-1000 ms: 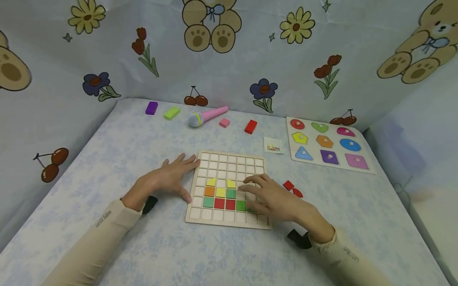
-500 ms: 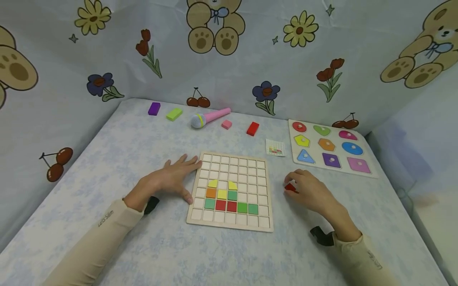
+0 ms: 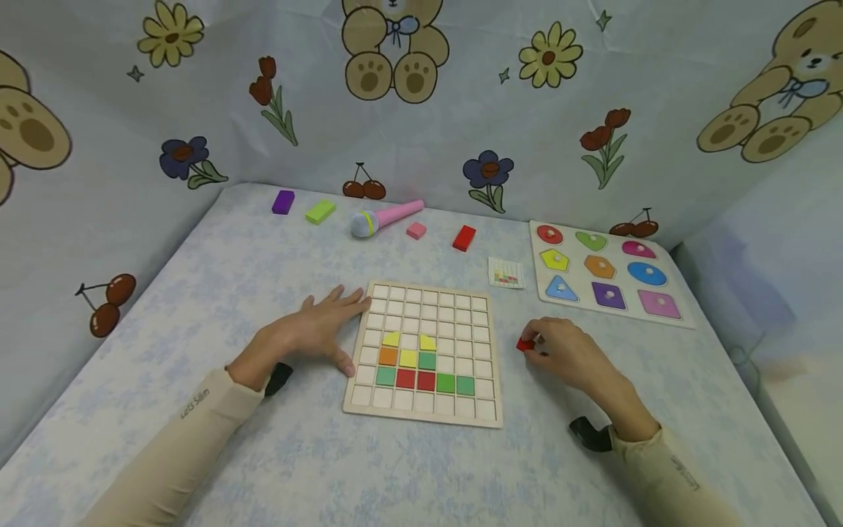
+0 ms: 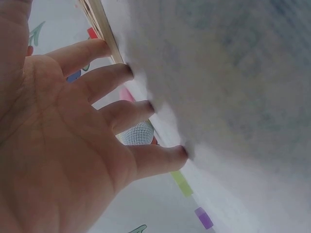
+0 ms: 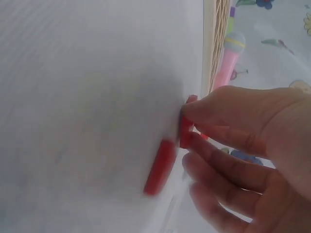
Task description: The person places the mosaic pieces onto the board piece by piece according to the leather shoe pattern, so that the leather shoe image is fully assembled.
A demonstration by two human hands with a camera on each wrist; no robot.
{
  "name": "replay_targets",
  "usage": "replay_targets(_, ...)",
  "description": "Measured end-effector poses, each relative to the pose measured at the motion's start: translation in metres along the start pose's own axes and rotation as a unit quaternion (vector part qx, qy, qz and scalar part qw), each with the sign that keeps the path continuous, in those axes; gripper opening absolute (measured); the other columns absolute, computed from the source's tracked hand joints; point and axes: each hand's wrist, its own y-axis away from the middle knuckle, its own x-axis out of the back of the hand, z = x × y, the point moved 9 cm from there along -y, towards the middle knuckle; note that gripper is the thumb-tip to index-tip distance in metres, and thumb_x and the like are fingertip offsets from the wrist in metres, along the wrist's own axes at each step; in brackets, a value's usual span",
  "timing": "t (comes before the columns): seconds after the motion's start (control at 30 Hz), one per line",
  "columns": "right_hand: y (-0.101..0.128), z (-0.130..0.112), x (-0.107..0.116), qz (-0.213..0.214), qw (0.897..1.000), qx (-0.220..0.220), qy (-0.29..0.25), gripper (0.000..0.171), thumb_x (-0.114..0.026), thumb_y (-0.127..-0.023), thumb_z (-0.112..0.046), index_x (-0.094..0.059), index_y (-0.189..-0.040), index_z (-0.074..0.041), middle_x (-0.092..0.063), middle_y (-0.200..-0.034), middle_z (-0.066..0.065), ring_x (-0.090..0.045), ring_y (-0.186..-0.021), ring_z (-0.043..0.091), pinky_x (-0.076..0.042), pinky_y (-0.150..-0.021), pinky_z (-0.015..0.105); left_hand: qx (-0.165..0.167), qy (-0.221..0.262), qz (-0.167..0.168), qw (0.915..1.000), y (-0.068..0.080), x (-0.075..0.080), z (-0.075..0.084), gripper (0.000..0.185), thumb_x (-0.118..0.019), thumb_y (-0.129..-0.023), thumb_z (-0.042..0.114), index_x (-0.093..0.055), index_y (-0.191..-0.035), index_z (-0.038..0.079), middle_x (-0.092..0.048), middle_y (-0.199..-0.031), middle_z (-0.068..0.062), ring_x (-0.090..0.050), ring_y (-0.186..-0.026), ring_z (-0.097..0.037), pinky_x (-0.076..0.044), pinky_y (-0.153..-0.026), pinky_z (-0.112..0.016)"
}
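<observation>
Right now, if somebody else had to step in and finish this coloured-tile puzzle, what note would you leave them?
Left hand: flat on the table, fingertips against the wooden grid board.
Right hand: pinching a small red tile right of the board; a second red piece lies beside it.
Done: ten coloured tiles sit in the board's lower middle rows.
Left: most cells are bare. The small pattern card lies behind the board.
</observation>
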Motion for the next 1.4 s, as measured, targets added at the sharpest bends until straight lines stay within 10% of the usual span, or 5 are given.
replay_targets(0.57, -0.013, -0.095, -0.017, -0.035, 0.987, 0.142, -0.068, 0.017, -0.079, -0.086, -0.017, -0.074, -0.101, -0.012, -0.071, -0.096, -0.007, -0.063, -0.089, 0.011, -0.055, -0.082, 0.033, -0.003, -0.001, 0.000, 1.0000, -0.001, 0.001, 0.000, 0.128, -0.090, -0.061, 0.051, -0.020, -0.162, 0.015, -0.009, -0.169, -0.013, 0.003, -0.154, -0.044, -0.003, -0.112, -0.077)
replay_targets(1.03, -0.007, -0.114, -0.032, -0.067, 0.975, 0.205, -0.055, 0.023, -0.074, -0.091, -0.017, -0.077, -0.113, -0.011, -0.074, -0.115, -0.002, -0.066, -0.105, 0.012, -0.056, -0.088, 0.032, -0.003, -0.004, -0.001, 1.0000, -0.001, -0.001, 0.002, 0.127, -0.090, -0.062, 0.050, -0.021, -0.161, 0.014, -0.010, -0.169, -0.014, 0.002, -0.154, -0.045, -0.004, -0.112, -0.077)
replay_targets(1.4, 0.013, -0.107, -0.032, -0.096, 0.970, 0.225, 0.001, 0.047, -0.065, -0.099, -0.027, -0.057, -0.144, -0.019, -0.047, -0.150, 0.008, -0.039, -0.135, 0.028, -0.048, -0.103, 0.044, -0.001, -0.007, 0.001, 1.0000, 0.000, 0.001, 0.000, 0.127, -0.090, -0.062, 0.051, -0.020, -0.162, 0.014, -0.009, -0.169, -0.012, 0.002, -0.154, -0.044, -0.004, -0.113, -0.076)
